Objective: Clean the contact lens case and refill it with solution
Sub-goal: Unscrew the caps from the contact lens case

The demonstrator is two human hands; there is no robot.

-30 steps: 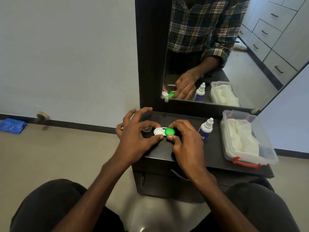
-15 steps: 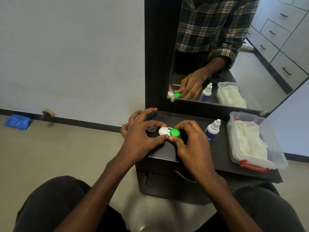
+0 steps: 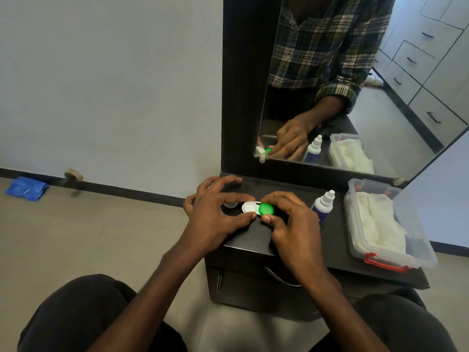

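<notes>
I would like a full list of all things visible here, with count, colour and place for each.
contact lens case: one, white with a green cap, on the dark table between both hands
small clear cap: one, transparent, left of the case
solution bottle: one, white and blue, right of the hands
plastic box: one, clear with red latches, white cloth inside, table's right end
mirror: one, behind the table
blue cloth: one, on the floor, far left
left hand: pinches the case's white side
right hand: pinches the green cap

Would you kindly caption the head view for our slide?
Left hand steadies the contact lens case; right hand grips its green cap.
</notes>
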